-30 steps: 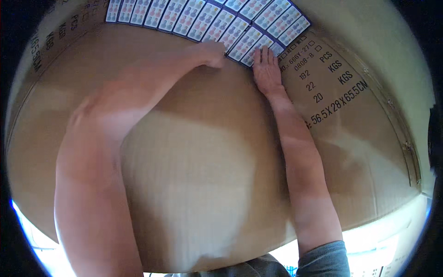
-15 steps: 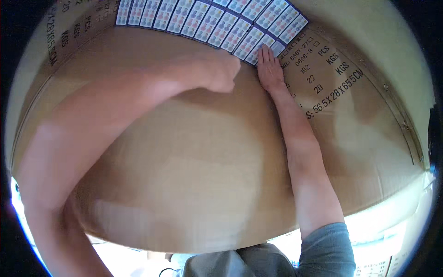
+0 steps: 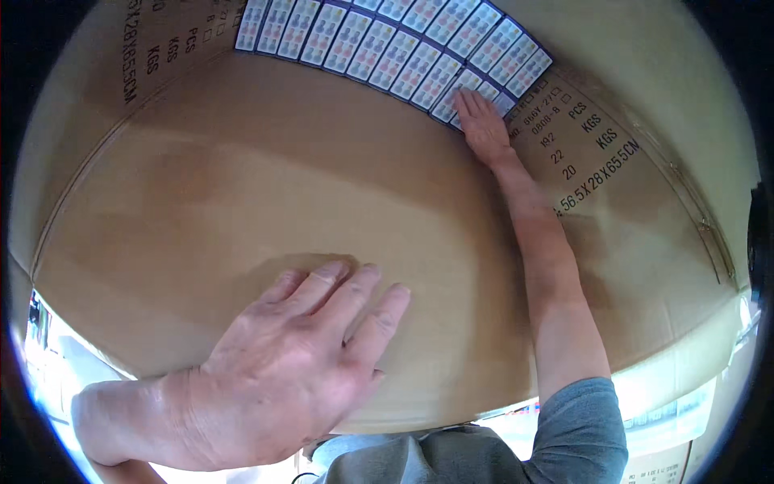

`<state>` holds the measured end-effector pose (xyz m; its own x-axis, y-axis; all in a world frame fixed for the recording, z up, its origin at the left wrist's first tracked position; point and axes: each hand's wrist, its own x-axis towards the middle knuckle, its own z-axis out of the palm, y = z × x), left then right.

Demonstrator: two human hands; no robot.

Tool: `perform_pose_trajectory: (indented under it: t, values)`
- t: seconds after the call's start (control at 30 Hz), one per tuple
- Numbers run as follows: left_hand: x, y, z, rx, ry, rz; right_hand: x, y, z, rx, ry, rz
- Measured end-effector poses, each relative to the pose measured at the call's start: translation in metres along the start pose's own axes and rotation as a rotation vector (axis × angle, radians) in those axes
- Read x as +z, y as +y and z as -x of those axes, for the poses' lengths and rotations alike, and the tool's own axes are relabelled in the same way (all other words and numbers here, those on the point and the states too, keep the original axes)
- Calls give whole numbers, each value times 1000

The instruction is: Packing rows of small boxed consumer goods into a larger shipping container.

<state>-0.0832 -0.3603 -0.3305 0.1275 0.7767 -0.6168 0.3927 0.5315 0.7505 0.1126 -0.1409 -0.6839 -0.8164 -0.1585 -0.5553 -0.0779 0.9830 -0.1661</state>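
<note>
Left hand (image 3: 298, 363) spread open, palm down on the near part of a big cardboard flap (image 3: 266, 202), probably pressing it flat. Right hand (image 3: 482, 125) also open, fingers out flat at the flap's far right edge, touching the row of small packs (image 3: 387, 48) there, seemingly to keep them seated. Packs white with dark blue borders and coloured dots, in a tight band along the far edge; black print on side flaps (image 3: 588, 149) at far left and right.

Left hand (image 3: 282, 379) pulled back from packets (image 3: 403, 48) to near flap (image 3: 242, 210).
</note>
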Motion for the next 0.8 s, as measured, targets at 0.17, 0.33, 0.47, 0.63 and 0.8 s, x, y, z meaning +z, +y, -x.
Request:
perform_pose_trajectory:
  t: [0.17,0.33,0.47,0.63,0.8]
  values:
    - [-2,-2,-9,40,34,-108,21,8,-32,-147,4,182]
    - [-6,-6,3,91,88,-227,20,-11,-49,-158,-58,208]
    - [-9,-12,10,99,127,-261,23,-21,-51,-153,24,150]
    - [-13,-10,21,-185,30,582,-3,-49,-102,-230,91,152]
    - [-7,-13,31,-122,197,159,-6,-46,-103,-212,120,160]
